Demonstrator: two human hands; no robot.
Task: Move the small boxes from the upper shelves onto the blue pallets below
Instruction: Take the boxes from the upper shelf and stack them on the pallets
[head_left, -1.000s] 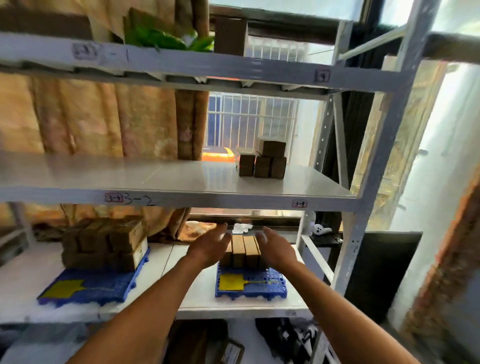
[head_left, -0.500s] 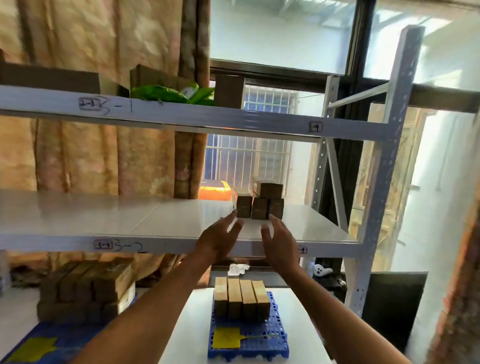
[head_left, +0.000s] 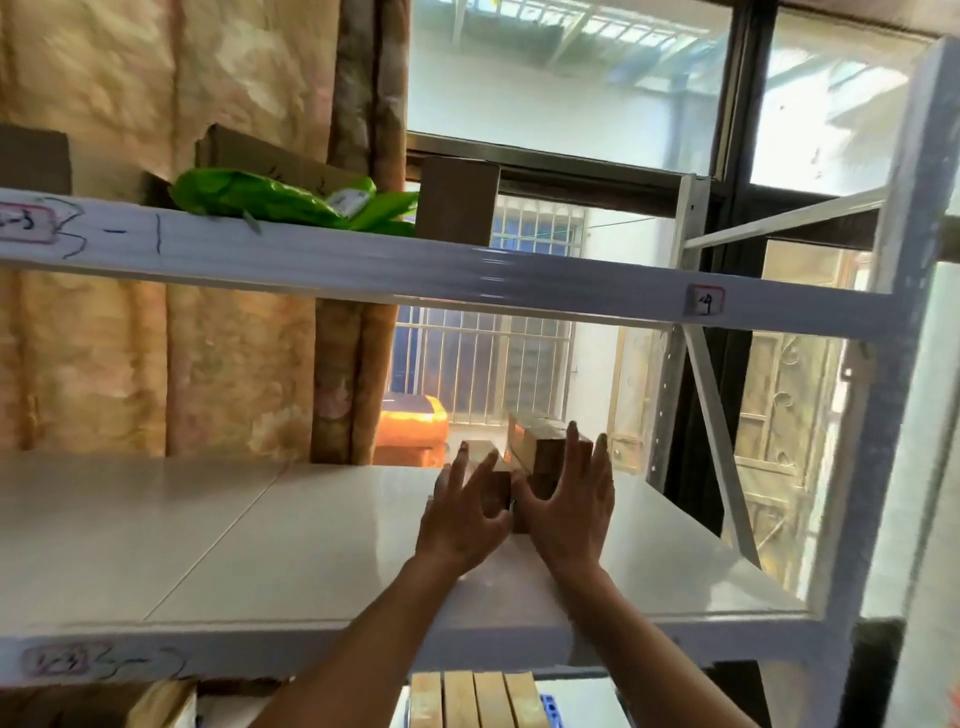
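A small cluster of brown boxes (head_left: 543, 452) stands at the back right of the white middle shelf (head_left: 260, 545), one box stacked on top. My left hand (head_left: 462, 514) reaches over the shelf with fingers spread, at the left box of the cluster. My right hand (head_left: 571, 499) is open in front of the right boxes, fingers up against them. Neither hand has closed on a box. Below the shelf edge, a row of several tan boxes (head_left: 472, 699) lies on a blue pallet (head_left: 550, 709), mostly cut off by the frame.
On the top shelf (head_left: 415, 270) lie a green plastic bag (head_left: 280, 200), a flat carton (head_left: 270, 156) and an upright brown box (head_left: 457, 200). The rack's white upright (head_left: 893, 322) and a diagonal brace (head_left: 719, 441) stand at the right. Another carton (head_left: 161, 704) shows bottom left.
My view has tilted up and moved closer. Both hands have risen from the lower pallet to the middle shelf and now reach the box cluster.
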